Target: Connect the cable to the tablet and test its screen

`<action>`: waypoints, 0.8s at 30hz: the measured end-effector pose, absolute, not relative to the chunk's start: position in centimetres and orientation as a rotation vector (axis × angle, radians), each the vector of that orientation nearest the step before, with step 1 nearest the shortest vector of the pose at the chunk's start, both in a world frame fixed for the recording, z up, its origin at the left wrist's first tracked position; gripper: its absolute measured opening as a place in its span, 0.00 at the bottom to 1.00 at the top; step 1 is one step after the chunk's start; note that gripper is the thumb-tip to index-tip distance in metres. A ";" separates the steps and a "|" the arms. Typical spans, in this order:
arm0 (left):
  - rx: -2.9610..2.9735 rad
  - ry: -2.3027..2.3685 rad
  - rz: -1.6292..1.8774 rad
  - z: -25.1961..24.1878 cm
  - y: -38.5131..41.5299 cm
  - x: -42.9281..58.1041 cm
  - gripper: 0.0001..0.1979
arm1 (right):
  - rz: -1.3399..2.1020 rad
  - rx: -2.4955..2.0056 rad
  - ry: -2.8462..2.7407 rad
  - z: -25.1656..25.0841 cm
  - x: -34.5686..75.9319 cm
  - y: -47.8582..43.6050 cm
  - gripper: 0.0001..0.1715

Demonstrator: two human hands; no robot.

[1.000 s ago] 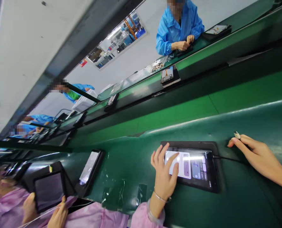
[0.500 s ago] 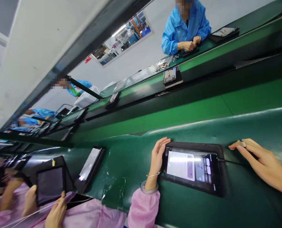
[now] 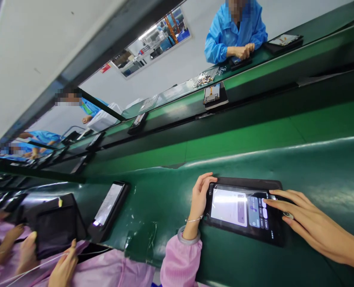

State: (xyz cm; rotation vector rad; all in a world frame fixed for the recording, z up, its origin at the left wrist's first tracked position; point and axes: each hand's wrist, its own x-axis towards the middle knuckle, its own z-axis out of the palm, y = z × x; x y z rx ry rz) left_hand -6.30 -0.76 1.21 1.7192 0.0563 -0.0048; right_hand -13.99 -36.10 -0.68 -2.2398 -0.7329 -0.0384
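Note:
A black tablet [image 3: 228, 208] with its screen lit lies face up on a black pad [image 3: 248, 182] on the green bench. Around the tablet's left edge and far corner, my left hand [image 3: 200, 194] holds it, fingers close together and thumb hidden. My right hand [image 3: 305, 217] reaches over the right end, fingers stretched and apart, holding nothing. Its index fingertip is at the light buttons on the screen; whether it presses them I cannot tell. One right finger carries a ring or band. The right hand covers the place of the cable.
Left of me, another tablet [image 3: 109, 204] stands on a black holder. Beyond it a co-worker in pink holds a dark tablet [image 3: 55, 235], with a white cable nearby. Across the green line, a person in blue [image 3: 236, 34] works beside open devices [image 3: 214, 93]. A grey overhead shelf [image 3: 45, 48] slants above.
My right hand has moved left from beside the cable onto the tablet's right end, its fingers spreading over the screen. My left hand stays on the tablet. The view has shifted slightly.

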 end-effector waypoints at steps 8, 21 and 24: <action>1.719 0.053 -0.011 1.3 -0.8 -6.3 0.29 | -0.049 -2.254 -0.795 -1.0 -13.8 -36.0 0.24; 1.790 0.027 -0.037 1.4 -0.7 -6.4 0.22 | -0.215 -2.204 -0.756 1.2 -13.7 -37.0 0.19; 2.030 -0.093 0.006 2.4 -1.1 -7.1 0.16 | -0.218 -2.248 -0.589 1.2 -12.7 -38.1 0.16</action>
